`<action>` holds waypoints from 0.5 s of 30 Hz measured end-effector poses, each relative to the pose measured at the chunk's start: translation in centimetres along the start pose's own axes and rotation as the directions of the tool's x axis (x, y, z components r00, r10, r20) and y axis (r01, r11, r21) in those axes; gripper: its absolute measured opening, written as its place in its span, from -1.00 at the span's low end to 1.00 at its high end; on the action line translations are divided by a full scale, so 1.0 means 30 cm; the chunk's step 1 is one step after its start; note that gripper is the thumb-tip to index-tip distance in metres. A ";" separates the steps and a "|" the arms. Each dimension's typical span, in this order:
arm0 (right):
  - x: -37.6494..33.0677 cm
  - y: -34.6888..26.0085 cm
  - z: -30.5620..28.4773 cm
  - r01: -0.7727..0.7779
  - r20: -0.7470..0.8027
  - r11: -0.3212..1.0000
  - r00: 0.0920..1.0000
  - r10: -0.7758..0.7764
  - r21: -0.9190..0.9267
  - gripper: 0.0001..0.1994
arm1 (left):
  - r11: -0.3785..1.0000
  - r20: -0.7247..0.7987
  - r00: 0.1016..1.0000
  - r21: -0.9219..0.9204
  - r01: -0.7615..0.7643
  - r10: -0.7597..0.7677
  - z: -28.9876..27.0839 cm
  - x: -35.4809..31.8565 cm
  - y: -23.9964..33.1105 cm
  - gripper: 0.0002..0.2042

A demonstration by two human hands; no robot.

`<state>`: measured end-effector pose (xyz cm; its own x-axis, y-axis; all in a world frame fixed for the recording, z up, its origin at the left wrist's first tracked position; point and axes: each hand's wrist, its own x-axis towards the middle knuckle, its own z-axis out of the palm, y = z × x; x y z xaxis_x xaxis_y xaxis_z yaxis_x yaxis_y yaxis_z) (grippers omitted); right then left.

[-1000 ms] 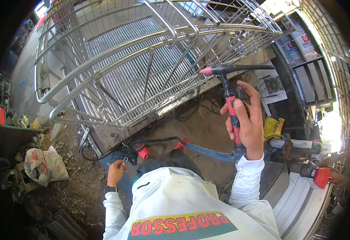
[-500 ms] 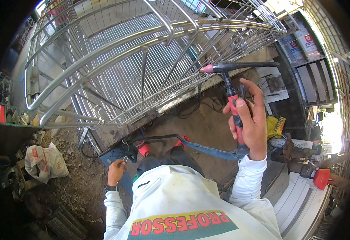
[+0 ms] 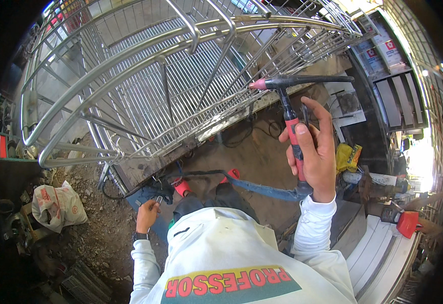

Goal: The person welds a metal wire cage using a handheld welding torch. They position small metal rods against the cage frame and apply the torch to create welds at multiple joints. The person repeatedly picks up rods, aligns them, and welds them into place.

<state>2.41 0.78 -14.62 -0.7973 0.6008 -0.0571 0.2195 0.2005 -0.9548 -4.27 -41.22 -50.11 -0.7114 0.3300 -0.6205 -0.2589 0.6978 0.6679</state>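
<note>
In my right hand (image 3: 318, 152) is a TIG welding torch (image 3: 293, 134), its red and black handle between thumb and fingers. The pink nozzle (image 3: 258, 84) points left, close to the wires of a shiny metal wire rack (image 3: 170, 55); whether it touches them I cannot tell. A blue-sleeved cable (image 3: 267, 190) runs from the handle's lower end. Lower on the left, my left hand (image 3: 147, 217) is closed on a small shiny metal piece (image 3: 159, 200), its kind too small to make out.
The rack rests on a worn bench (image 3: 148, 169). A white plastic sack (image 3: 59, 205) lies on the rubble ground to the left. On the right are a yellow bag (image 3: 349, 158), white panels (image 3: 378, 258) and a red object (image 3: 408, 224). My red shoes (image 3: 182, 187) are below the bench.
The rack's near rails appear slightly further left against the bench. My right hand and the torch have shifted slightly left; both hands keep their grip.
</note>
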 end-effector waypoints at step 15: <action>-0.004 0.012 0.023 0.167 -0.003 0.965 0.985 -0.172 -0.203 -0.51 | 0.973 -0.033 0.986 0.175 -0.154 0.162 0.008 0.016 -0.080 -0.71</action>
<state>2.21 0.25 -15.17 -0.8213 0.5600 0.1085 0.1922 0.4508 -0.8717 -3.84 -42.57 -52.11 -0.7652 0.4172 -0.4903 -0.0284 0.7390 0.6731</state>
